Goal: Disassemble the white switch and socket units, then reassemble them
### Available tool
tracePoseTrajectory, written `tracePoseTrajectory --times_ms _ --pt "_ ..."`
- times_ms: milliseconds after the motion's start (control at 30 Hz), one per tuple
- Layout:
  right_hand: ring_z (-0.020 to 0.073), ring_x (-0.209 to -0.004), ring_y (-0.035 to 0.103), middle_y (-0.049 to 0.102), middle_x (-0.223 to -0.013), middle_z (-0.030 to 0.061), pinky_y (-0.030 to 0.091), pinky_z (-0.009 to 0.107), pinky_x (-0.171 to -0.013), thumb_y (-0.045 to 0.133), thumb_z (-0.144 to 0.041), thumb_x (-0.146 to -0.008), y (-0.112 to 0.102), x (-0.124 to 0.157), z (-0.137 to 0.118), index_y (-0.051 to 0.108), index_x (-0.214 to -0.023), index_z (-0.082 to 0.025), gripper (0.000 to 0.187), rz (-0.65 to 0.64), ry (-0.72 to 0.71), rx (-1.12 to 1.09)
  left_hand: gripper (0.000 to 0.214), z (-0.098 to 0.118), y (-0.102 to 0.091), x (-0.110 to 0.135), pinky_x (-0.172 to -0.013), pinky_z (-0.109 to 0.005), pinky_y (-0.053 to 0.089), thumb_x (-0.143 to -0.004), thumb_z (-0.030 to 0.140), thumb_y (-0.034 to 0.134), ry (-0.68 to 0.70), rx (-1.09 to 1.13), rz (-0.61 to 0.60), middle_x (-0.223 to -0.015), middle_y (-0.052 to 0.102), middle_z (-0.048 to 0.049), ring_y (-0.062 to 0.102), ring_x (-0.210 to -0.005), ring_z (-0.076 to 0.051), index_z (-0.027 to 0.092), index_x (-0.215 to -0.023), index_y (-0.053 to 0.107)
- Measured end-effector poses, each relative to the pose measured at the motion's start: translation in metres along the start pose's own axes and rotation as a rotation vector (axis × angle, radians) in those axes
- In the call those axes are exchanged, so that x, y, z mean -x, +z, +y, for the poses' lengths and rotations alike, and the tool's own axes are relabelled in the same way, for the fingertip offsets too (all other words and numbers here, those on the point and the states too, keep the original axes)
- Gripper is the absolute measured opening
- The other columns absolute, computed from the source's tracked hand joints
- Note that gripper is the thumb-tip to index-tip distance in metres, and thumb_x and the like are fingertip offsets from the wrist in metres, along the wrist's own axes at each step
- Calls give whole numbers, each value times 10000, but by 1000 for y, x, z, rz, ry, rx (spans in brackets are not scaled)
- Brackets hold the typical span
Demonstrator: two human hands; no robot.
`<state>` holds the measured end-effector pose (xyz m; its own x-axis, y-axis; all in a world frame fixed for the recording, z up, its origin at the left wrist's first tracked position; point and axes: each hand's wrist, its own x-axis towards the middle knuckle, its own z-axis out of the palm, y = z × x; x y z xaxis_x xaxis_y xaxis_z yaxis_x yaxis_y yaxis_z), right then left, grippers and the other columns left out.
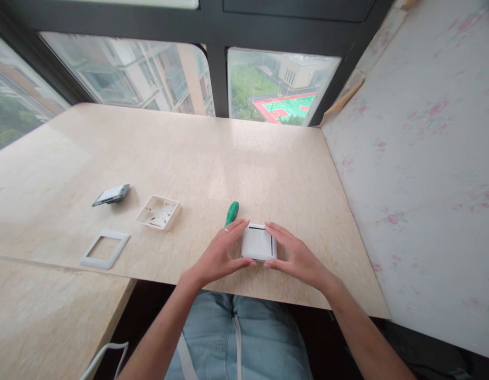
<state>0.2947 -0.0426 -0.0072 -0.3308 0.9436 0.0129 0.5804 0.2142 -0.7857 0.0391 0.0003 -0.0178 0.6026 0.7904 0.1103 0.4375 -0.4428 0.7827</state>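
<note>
A white wall switch [259, 242] sits on the marble-look counter near its front edge, with dark gaps showing along its top and right sides. My left hand [224, 248] grips its left side, thumb at the near edge and fingers at the far edge. On the opposite side, my right hand [294, 253] holds it the same way. A screwdriver with a green handle [232, 213] lies just beyond my left fingers; its shaft is hidden.
To the left lie a white mounting box [159, 212], a white square frame [120, 248] and a tilted switch module [111, 195]. Windows [282, 87] border the counter [268, 163] at the back. A flower-papered wall [419, 184] rises on the right.
</note>
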Motion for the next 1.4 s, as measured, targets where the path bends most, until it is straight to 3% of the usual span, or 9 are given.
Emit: tracePoseTrajectory --times_ms 233,400,600,867,1400 --pt "311 -1462 402 441 -1577 122 340 548 -1201 786 -444 -812 -3 -3 -2 442 -1522 -268 808 -12 -19 53 761 0 -1 -1 -1162 -540 398 -842 484 747 40 69 -8 -1522 494 -112 430 -1440 -308 321 -1504 410" --pt "313 -1455 413 453 -1570 117 360 552 -1189 788 -474 -804 -2 -1 2 443 -1519 -291 815 -2 -23 33 836 -1 -4 -2 -1187 -559 357 -834 495 754 44 71 -21 -1599 383 -132 342 -1493 -313 311 -1538 342" --pt "303 -1454 415 445 -1570 125 373 542 -1183 763 -450 -837 -4 -2 2 428 -1525 -290 782 -19 -71 25 758 -1 -7 -3 -1172 -546 378 -846 473 748 40 77 -64 -1552 451 -119 402 -1454 -305 310 -1503 406" --pt "291 -1457 410 432 -1574 105 373 526 -1188 738 -381 -870 -7 -4 -3 379 -1546 -322 768 -49 -97 23 826 -4 -9 -5 -1146 -523 411 -779 482 810 42 135 -65 -1501 482 -113 434 -1417 -315 325 -1494 428" --pt "303 -1479 373 401 -1605 100 330 523 -1209 773 -442 -832 -3 -1 2 385 -1547 -301 826 -57 -39 50 842 4 -10 -4 -1176 -556 371 -736 513 831 12 -43 -39 -1504 524 -124 461 -1418 -321 272 -1459 473"
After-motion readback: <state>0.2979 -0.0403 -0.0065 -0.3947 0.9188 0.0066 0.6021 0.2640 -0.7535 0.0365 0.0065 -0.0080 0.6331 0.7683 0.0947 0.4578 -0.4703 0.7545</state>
